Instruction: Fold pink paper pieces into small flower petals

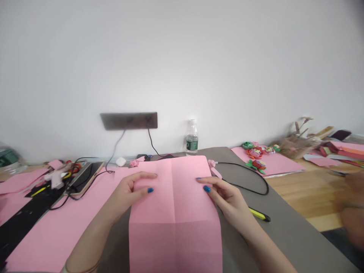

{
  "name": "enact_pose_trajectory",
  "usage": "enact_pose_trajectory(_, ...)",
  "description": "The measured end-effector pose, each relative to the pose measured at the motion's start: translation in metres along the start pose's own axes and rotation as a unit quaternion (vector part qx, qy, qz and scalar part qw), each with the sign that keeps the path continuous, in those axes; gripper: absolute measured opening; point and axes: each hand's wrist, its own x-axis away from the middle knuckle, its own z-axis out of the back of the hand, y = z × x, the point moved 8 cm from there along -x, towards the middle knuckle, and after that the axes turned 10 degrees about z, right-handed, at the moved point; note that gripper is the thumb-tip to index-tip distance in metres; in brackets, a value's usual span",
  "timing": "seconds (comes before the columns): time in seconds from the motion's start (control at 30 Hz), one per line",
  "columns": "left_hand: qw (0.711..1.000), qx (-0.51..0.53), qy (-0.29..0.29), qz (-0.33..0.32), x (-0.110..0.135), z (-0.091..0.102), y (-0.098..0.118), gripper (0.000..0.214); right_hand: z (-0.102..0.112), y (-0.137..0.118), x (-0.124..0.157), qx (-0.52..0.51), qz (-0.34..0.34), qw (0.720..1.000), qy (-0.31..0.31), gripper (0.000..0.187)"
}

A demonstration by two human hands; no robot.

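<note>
A large sheet of pink paper [184, 204] hangs in front of me, marked by a vertical crease down its middle and a crosswise fold lower down. Its left edge is pinched by my left hand [133, 189], thumb and finger lying on the near face. My right hand [222, 193] grips the right edge in the same way, with blue nails showing. Behind that hand lies a yellow and black utility knife [259, 214]. A pink glue gun [215, 170] with a black cord shows partly behind the paper's upper right corner.
Pink sheets [57, 231], a phone [85, 178] and a white glue gun [57, 179] lie left. A water bottle [192, 140] stands by the wall below a socket strip [129, 120]. Paper flowers [257, 153] rest on pink paper at right. Another person's blurred hand [351, 204] is far right.
</note>
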Motion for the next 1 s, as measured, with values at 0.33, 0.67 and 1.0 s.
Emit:
enact_pose_trajectory(0.33, 0.994, 0.049, 0.096, 0.018, 0.012, 0.013, -0.018, 0.028, 0.0, 0.025, 0.009, -0.145, -0.101, 0.981, 0.075, 0.039)
enact_pose_trajectory(0.67, 0.978, -0.099, 0.169, -0.068, 0.022, 0.011, -0.002, 0.022, 0.017, 0.022, 0.009, -0.051, -0.075, 0.993, 0.072, 0.037)
enact_pose_trajectory(1.0, 0.975, -0.186, 0.088, -0.081, 0.033, -0.031, 0.044, 0.017, -0.046, -0.076, -0.014, 0.25, 0.186, 0.946, -0.088, 0.012)
